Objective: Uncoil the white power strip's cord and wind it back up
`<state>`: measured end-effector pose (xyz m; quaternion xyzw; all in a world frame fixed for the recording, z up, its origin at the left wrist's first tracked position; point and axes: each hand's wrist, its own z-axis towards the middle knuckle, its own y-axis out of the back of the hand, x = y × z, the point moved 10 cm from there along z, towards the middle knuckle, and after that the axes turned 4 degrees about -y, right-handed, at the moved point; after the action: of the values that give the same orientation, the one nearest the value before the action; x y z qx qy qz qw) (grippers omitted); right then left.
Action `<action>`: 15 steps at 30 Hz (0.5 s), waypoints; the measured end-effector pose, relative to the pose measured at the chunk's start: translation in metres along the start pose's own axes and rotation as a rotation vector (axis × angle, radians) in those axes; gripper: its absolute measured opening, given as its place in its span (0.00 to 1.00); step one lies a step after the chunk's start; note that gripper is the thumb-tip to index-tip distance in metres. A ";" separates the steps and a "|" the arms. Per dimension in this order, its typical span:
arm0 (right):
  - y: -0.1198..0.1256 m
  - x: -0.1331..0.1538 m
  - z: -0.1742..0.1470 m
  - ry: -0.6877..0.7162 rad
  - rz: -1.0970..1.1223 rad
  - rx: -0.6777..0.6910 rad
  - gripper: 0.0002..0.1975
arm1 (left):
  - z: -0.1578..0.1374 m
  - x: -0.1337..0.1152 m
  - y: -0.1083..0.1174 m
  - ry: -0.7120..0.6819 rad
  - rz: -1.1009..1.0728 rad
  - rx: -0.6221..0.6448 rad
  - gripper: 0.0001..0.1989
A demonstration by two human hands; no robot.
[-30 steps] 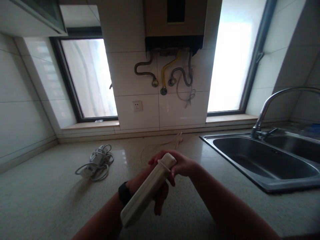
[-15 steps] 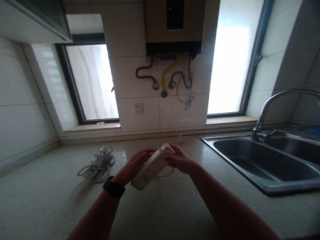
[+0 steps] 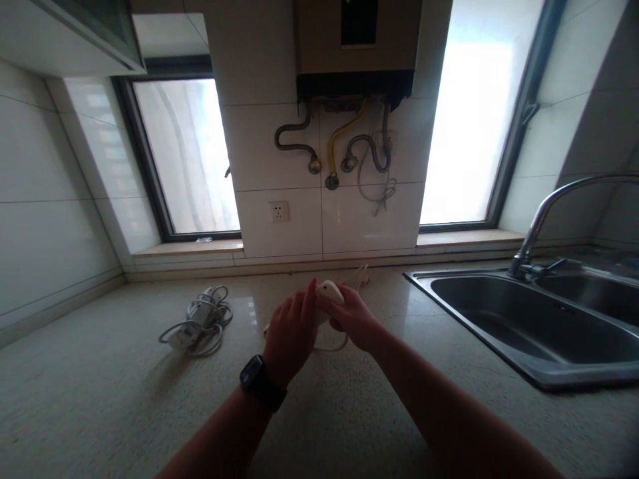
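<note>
A white power strip [image 3: 330,291] is held up at a slant over the counter, and much of it is hidden behind my left hand. My right hand [image 3: 355,318] grips its far right end. Laid over its upper side, my left hand [image 3: 293,324] has its fingers together and bent around it; a dark watch sits on that wrist. A white cord loops below the strip, and its far part lies on the counter behind my hands. To the left, a second white power strip [image 3: 200,309] lies with its cord wound around it.
A steel double sink [image 3: 479,359] with a curved tap [image 3: 529,233] is set into the counter [image 3: 124,399] on the right. On the tiled wall are a socket [image 3: 279,211] and a water heater [image 3: 357,56] with hoses. Windows stand on both sides.
My left hand has moved from the strip's left side to over its upper side, covering most of it. My right hand stays at the far end. The view has shifted slightly.
</note>
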<state>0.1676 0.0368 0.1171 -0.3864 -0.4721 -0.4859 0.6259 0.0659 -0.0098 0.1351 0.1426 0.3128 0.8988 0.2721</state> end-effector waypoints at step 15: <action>-0.018 0.009 -0.013 0.023 0.063 0.455 0.24 | 0.001 0.026 -0.003 0.226 -0.787 0.122 0.50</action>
<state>0.1533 0.0180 0.1232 -0.2443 -0.5499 -0.3515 0.7172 0.0465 0.0080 0.1366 -0.0718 0.4240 0.7160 0.5499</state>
